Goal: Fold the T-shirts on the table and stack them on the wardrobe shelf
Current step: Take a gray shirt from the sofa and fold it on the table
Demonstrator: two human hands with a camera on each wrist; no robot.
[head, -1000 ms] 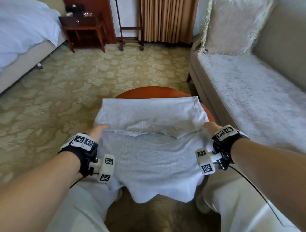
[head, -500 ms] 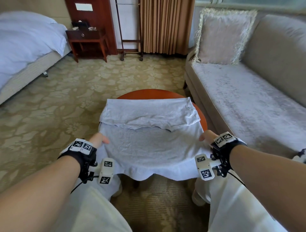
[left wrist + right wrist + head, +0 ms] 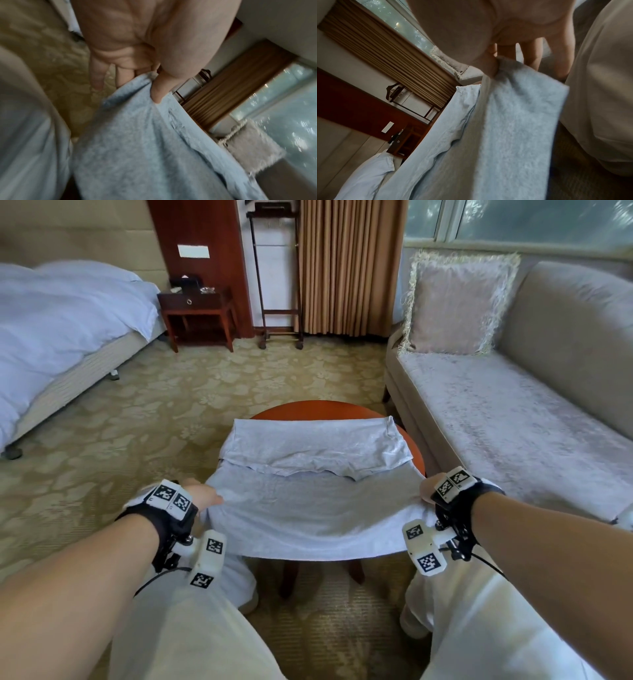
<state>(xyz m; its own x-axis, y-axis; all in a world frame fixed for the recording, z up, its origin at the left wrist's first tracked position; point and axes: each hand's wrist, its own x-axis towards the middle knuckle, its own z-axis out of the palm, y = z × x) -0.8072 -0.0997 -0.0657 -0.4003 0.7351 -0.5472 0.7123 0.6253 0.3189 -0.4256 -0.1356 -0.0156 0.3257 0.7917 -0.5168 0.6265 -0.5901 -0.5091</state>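
- The grey T-shirt (image 3: 308,501) lies across the small round counter (image 3: 318,408), its long axis running left to right, with a far band already folded toward the person and the near part draped off the near rim.
- The left hand (image 3: 202,496) pinches the shirt's left edge, thumb on top and fingers (image 3: 123,77) under the cloth; the right hand (image 3: 426,491) pinches the right edge the same way, its fingers (image 3: 530,54) behind the fabric.
- Both hands sit level with each other, at opposite ends of the cloth, equally near it; the folded band lies straight ahead, farther from the person than the fingers, so the next fold probably carries the near part forward over it.
- Hidden: the hem hanging below the near rim, most of the counter under the cloth, and the fingertips beneath the fabric.
- No wardrobe shelf can be made out, and no other shirt is in view.
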